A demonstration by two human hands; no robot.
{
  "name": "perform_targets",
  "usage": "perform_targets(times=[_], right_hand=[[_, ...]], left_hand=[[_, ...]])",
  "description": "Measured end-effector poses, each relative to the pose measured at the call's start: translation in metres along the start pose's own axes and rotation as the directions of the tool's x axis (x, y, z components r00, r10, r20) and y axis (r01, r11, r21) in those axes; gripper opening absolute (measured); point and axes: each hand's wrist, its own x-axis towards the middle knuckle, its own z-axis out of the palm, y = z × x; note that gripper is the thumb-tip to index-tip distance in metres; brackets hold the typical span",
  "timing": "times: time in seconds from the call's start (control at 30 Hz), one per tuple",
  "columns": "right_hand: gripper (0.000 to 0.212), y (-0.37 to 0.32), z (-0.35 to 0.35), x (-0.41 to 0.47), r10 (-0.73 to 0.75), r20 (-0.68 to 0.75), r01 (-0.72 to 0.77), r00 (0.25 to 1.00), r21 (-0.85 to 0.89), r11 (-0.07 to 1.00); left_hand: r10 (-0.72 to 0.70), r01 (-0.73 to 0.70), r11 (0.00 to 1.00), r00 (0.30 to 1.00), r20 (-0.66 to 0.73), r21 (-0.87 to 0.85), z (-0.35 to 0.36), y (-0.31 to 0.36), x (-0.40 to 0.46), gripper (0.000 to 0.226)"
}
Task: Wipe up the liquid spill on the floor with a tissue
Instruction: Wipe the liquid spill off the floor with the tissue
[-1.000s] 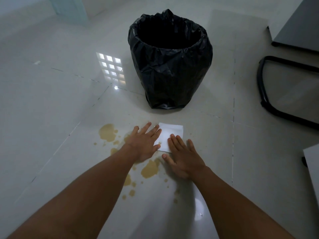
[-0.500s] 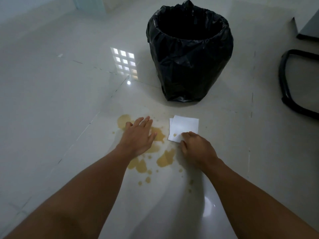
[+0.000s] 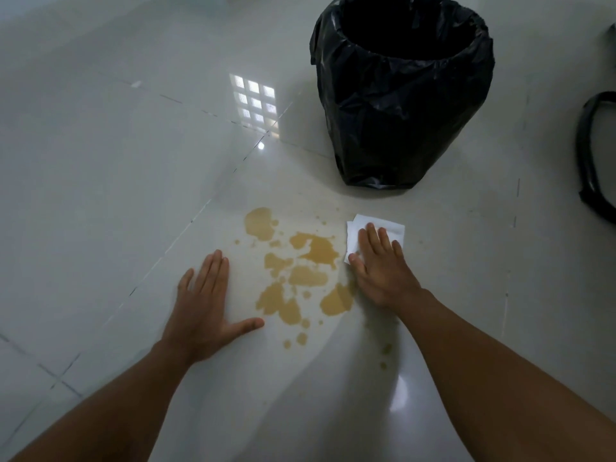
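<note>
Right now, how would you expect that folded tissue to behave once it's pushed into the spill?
The tissue looks thin and limp, so it will probably bunch under the right hand. On the glossy floor it should slide easily. Meeting the spill, it likely soaks and tears.

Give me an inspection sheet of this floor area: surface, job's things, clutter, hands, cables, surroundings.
Surface: glossy pale tiled floor, grout lines and a window reflection showing.
Job's things: brown liquid spill in several puddles and droplets, not yet wiped; white folded tissue at its right edge.
Clutter: nothing seen.
Hands: left hand flat on the floor left of the spill, empty; right hand open, pressing flat on the tissue.
Cables: nothing seen.
Surroundings: bin lined with a black bag beyond the spill; black curved frame at the right edge.
</note>
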Motion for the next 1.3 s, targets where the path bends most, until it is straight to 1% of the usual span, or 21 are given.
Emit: perform_targets(times=[0.17,0.4,0.53,0.67,0.83,1.0,1.13,1.3], right_hand=[[0.066,0.004,0.001,0.0,-0.017,-0.023,0.016,1.0,-0.017,1.0],[0.062,0.01,-0.004,-0.006,-0.02,-0.015,0.02,1.0,0.004,1.0],[0.061,0.004,-0.001,-0.009,0.004,0.001,-0.004,1.0,0.024,1.0],[0.061,0.003,-0.001,-0.001,-0.005,-0.007,0.005,1.0,0.002,1.0],[0.054,0.008,-0.002,0.001,-0.045,-0.014,0.044,0.999,-0.039,0.998],[0.053,0.005,-0.003,-0.011,-0.044,0.0,0.044,0.999,0.018,0.999],[0.054,-0.002,0.002,-0.033,0.001,-0.018,0.0,1.0,0.079,0.997],[0.053,-0.006,0.013,-0.054,0.002,-0.057,0.001,0.998,0.062,0.998]], left_hand=[[0.015,-0.015,1.0,1.0,0.013,0.024,-0.006,0.002,0.001,0.136],[0.046,-0.048,0.998,0.998,0.048,0.049,-0.003,0.003,0.001,0.138],[0.046,-0.049,0.997,0.998,0.053,0.058,-0.004,0.003,0.0,0.139],[0.035,-0.039,0.997,0.997,0.065,0.065,-0.006,0.002,0.002,0.14],[0.046,-0.052,0.995,0.997,0.064,0.082,-0.004,0.005,0.0,0.141],[0.043,-0.048,0.994,0.997,0.057,0.093,-0.003,0.004,0.0,0.14],[0.044,-0.05,0.995,0.997,0.062,0.092,-0.003,0.002,0.002,0.139],[0.053,-0.057,0.995,0.997,0.053,0.076,-0.005,0.003,0.002,0.138]])
